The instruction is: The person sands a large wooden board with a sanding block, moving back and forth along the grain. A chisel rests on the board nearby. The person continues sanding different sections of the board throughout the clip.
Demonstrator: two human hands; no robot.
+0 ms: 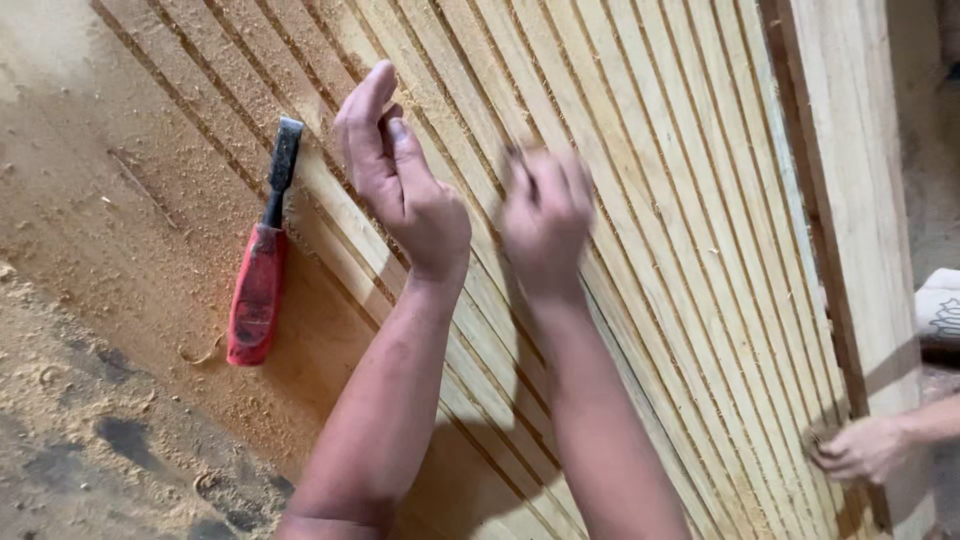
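My left hand [395,170] is raised above a grooved wooden panel [640,150], fingers loosely curled and apart, holding nothing. My right hand [545,215] hovers just to its right, blurred by motion, fingers bent; whether it holds anything I cannot tell. A chisel with a red handle [258,285] and dark blade lies on the panel to the left of my left hand, apart from it. Both forearms reach up from the bottom of the view.
Sawdust and wood shavings cover the floor [90,420] at the left. Another person's hand [862,450] rests on the panel's lower right edge. A pale wooden frame board [850,150] runs along the panel's right side.
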